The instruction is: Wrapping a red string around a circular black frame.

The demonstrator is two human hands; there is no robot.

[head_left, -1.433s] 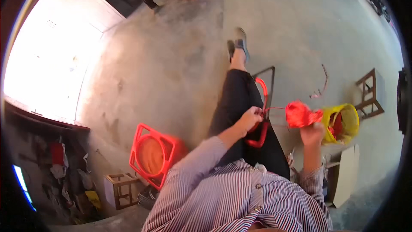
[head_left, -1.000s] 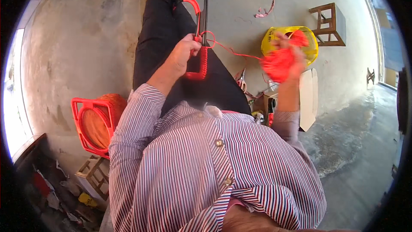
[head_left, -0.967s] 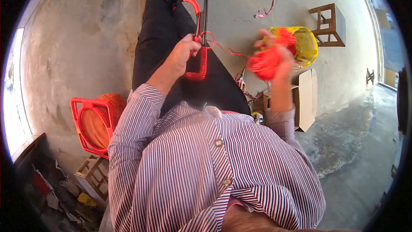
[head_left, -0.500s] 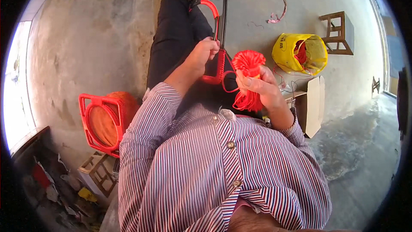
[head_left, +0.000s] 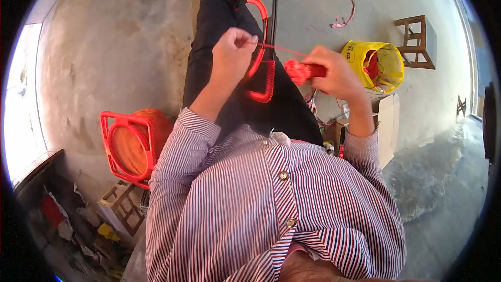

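Across my thighs lies a dark, angular frame (head_left: 275,8), its near part wound with red cord (head_left: 270,81). An inner curved strip (head_left: 257,4) is also wrapped in red. My left hand (head_left: 229,57) is raised over the frame's left side, thumb and fingers pinching a red strand (head_left: 284,49). That strand runs taut to the right, towards my right hand (head_left: 338,75). My right hand is closed round a bundle of red cord (head_left: 296,71), blurred by motion; its far end is hidden behind the fingers.
A yellow bucket (head_left: 356,57) with red material inside lies to the right, near a wooden stool (head_left: 417,47). Closer are an open cardboard box (head_left: 387,130) and scissors (head_left: 312,103). At left stand a red-framed round container (head_left: 128,149) and another stool (head_left: 122,206).
My left hand has let go of the frame's side and lifted left with the strand. My right hand has moved right and turned with the bundle, stretching the strand between both.
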